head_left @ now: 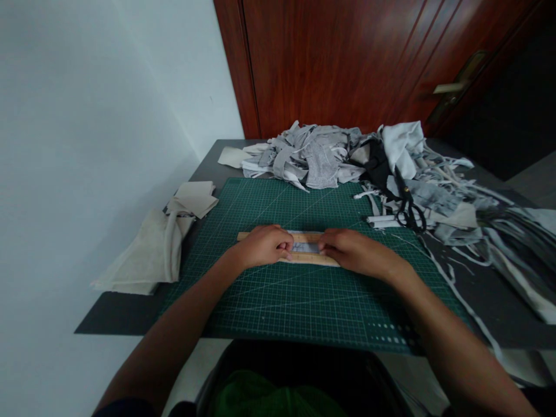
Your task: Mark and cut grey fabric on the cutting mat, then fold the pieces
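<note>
A small piece of light grey fabric (305,248) lies flat on the green cutting mat (282,301). Two pale wooden strips, perhaps rulers or one slotted template, run across it: a far strip (306,237) and a near strip (309,258). My left hand (266,244) is closed over the left end, fingers curled, with the fingertips at the fabric between the strips. At the right end my right hand (347,248) is closed too, its thumb and fingers pinching at the fabric. The palms hide both ends of the wood.
Grey and white fabric scraps (313,153) are heaped along the back of the dark table (117,313). Black scissors (408,205) rest among scraps at the right. Cream fabric pieces (152,249) lie at the left by the wall. A black container (299,359) with green cloth sits below the front edge.
</note>
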A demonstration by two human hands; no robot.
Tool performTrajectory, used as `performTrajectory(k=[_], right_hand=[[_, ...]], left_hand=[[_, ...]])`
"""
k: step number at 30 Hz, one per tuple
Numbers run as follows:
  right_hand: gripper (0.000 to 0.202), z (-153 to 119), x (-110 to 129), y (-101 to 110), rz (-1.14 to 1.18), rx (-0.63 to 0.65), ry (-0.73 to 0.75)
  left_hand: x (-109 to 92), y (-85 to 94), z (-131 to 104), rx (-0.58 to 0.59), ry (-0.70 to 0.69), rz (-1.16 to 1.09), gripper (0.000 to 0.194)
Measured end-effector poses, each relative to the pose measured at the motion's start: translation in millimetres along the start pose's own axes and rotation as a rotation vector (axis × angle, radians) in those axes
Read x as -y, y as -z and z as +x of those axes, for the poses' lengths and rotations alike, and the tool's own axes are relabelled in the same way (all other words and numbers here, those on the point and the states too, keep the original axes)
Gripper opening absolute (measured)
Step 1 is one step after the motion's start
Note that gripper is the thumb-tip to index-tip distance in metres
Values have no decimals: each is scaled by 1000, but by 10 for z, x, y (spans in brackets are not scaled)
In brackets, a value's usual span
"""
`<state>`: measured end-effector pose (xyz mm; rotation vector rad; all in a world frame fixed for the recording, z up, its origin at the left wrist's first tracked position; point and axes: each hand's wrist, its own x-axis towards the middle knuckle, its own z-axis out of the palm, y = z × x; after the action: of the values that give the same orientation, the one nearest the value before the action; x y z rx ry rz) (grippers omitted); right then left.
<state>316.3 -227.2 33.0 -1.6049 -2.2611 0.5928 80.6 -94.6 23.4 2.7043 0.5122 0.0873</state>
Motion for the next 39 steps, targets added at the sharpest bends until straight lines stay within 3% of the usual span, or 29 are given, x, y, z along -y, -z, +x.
performTrajectory(k=[5, 10, 14, 19, 24, 29, 33, 36, 39], right_hand=[[29, 98, 153, -177, 12, -13, 167], [27, 145, 152, -303, 13, -62, 180], [26, 170, 96, -324, 91, -65, 221], [25, 179, 94, -319, 105, -69, 223], [29, 154, 126, -318, 117, -103, 235], [36, 145, 114, -231, 200, -38, 246], [28, 141, 59, -149, 243, -26, 219], [22, 113, 10, -110, 300, -74, 102], [15, 105, -44, -87, 356, -111, 74]], left_hand=[[12, -15, -1, -16, -16, -8, 9], [7, -51, -5, -13, -47, -30, 4], [-33, -52, -6, 30, -165, -122, 27], [-78, -36, -4, 24, -252, -102, 29], [-154, -104, 36, 0, -235, -19, 19], [-220, -60, 113, 11, -73, 15, 14], [-200, 5, 190, 81, 19, 3, 5], [-154, -13, 227, 94, -5, -3, 5], [-128, -51, 226, 75, -91, -12, 6]])
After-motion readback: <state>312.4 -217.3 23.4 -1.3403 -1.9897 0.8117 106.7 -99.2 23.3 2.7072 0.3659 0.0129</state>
